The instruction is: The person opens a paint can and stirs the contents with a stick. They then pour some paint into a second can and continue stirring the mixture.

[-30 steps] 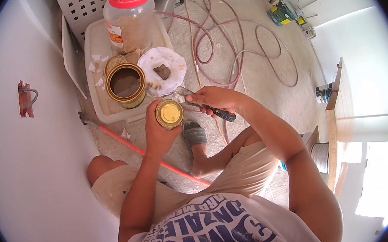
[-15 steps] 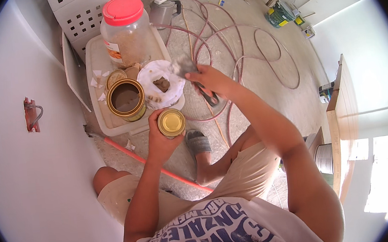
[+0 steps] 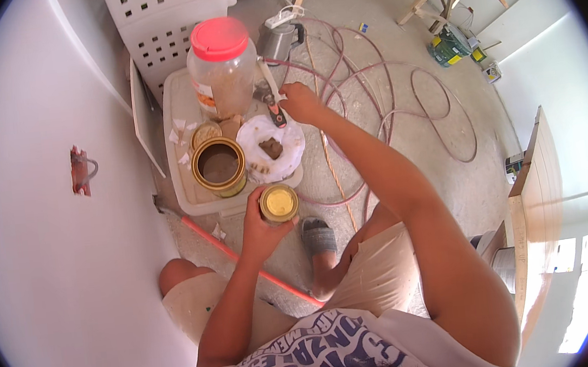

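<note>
Two tins show different states in the head view: the large tin (image 3: 227,189) on the plastic tray (image 3: 197,209) stands uncovered with grey-brown matter inside, while the small tin (image 3: 280,203), gripped in the left hand (image 3: 263,232) just this side of the tray, presents a gold end that looks unopened. The scraper (image 3: 277,116) lies out of both hands near the white ring (image 3: 291,145), apparently set down; beside it the right hand (image 3: 302,104) has curled fingers, and whether they pinch anything I cannot tell.
</note>
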Action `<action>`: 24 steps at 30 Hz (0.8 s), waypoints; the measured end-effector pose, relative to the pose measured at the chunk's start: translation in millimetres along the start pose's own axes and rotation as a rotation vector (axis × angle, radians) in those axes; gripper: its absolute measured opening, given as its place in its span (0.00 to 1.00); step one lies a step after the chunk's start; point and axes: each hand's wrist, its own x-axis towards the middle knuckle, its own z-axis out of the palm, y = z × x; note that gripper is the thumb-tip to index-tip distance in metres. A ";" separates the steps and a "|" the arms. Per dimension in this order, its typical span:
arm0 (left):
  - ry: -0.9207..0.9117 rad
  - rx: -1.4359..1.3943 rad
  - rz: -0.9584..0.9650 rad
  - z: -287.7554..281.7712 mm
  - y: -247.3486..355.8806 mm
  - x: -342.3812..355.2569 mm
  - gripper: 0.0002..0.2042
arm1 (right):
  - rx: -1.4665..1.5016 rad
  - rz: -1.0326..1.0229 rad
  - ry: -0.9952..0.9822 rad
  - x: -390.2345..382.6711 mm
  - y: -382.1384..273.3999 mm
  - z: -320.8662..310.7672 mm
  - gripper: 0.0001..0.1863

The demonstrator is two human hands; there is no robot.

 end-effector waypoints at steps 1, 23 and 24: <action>0.030 0.003 0.002 -0.6 1.2 -1.6 0.41 | 0.071 0.001 -0.168 -18.3 -28.6 -26.5 0.12; 0.155 0.147 0.072 10.5 -2.3 3.7 0.39 | 0.140 -0.044 -0.613 -125.1 -124.3 -80.1 0.11; 0.159 0.139 0.066 10.4 -0.3 3.2 0.39 | 0.137 -0.057 -0.589 -125.8 -125.0 -80.2 0.11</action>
